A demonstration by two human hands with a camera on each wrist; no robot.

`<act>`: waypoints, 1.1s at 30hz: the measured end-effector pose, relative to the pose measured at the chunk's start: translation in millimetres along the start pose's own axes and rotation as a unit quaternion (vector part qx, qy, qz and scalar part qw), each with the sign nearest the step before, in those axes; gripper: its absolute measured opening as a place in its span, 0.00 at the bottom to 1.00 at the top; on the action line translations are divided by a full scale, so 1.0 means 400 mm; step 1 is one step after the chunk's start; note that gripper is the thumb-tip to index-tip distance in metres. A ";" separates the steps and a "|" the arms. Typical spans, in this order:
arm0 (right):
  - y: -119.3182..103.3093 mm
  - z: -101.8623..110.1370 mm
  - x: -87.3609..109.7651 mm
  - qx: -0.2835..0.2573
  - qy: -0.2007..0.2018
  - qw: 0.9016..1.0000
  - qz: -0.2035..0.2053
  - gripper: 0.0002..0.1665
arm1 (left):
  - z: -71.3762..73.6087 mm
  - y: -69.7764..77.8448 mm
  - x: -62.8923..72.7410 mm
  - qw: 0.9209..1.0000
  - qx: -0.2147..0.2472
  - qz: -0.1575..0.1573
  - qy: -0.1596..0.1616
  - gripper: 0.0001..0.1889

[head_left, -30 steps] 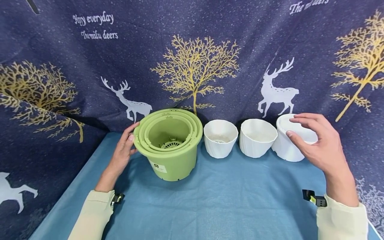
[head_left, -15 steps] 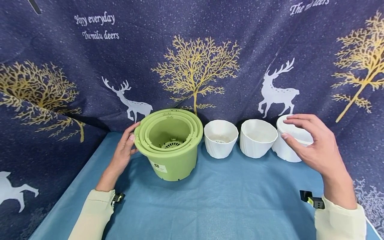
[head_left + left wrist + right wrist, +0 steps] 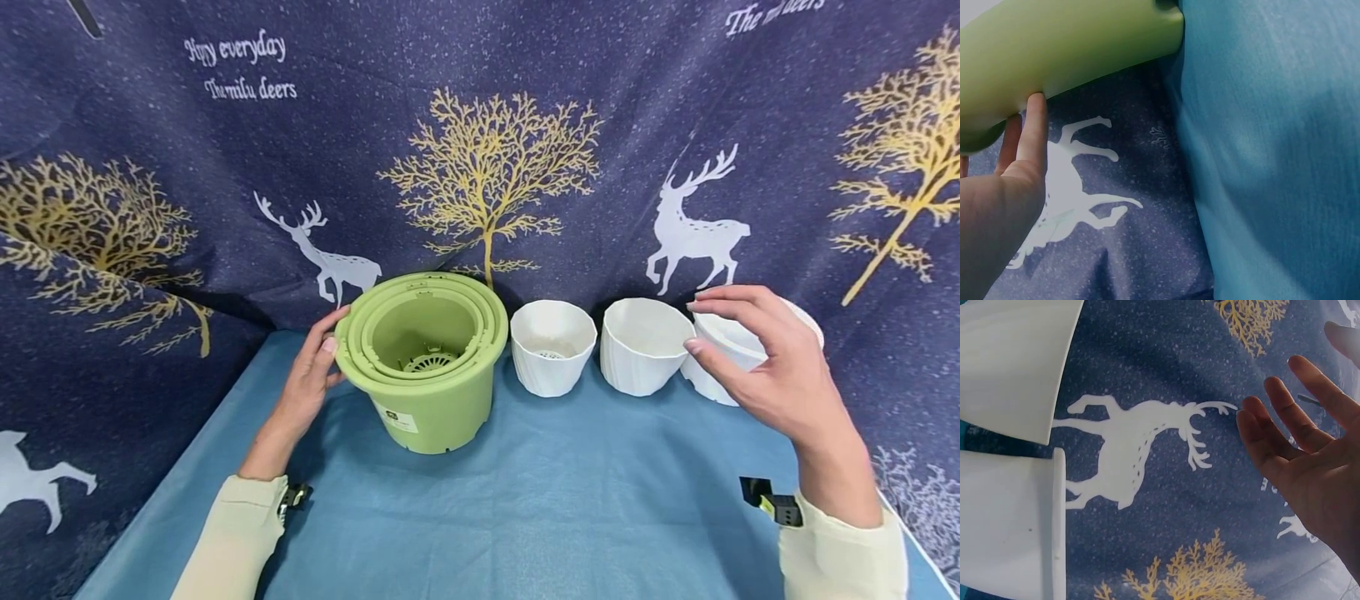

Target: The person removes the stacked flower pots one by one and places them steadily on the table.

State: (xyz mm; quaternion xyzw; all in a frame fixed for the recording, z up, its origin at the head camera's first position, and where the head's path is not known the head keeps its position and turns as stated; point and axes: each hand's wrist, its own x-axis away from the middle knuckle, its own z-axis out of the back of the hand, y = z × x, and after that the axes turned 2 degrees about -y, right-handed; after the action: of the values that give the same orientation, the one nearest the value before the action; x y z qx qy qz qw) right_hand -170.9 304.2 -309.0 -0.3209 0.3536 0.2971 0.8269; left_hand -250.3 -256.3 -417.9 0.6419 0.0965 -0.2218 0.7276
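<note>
Green plastic flower pots (image 3: 442, 417), nested one inside another, stand upright at the left of the row. My left hand (image 3: 306, 375) rests against the left side of the outer pot under its rim. Extended fingers (image 3: 1035, 128) touch the green wall in the left wrist view. My right hand (image 3: 783, 375) hovers in front of the rightmost white flower pot (image 3: 703, 382) and partly hides it. Its fingers are spread and hold nothing. In the right wrist view, that round pot's rim (image 3: 1059, 519) is apart from the fingers (image 3: 1310, 381).
Two white faceted flower pots, one in the middle (image 3: 553, 367) and one to its right (image 3: 645, 367), stand between the green and round white pots. Behind the row hangs a dark blue cloth (image 3: 525, 50) with deer and trees. A blue cloth (image 3: 480, 533) covers the table.
My right hand has drifted left across the rightmost white pot, its fingertips now near the neighbouring faceted pot. My left hand and the pots have stayed put.
</note>
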 end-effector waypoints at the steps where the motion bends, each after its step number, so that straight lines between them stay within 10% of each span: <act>1: -0.002 -0.003 -0.002 -0.001 -0.002 1.000 0.001 0.24 | 0.000 0.000 0.000 1.000 -0.001 0.000 0.000 0.26; 33: -0.075 -0.131 -0.056 -0.085 -0.071 0.993 0.030 0.31 | 0.003 0.000 0.000 1.000 0.003 0.010 -0.003 0.27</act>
State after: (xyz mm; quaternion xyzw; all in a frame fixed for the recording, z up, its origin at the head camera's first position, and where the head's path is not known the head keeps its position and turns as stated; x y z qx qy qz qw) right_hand -182.9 240.9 -310.7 -0.3570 0.2767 0.3731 0.8104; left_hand -250.4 -257.5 -417.9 0.6440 0.0869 -0.2168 0.7285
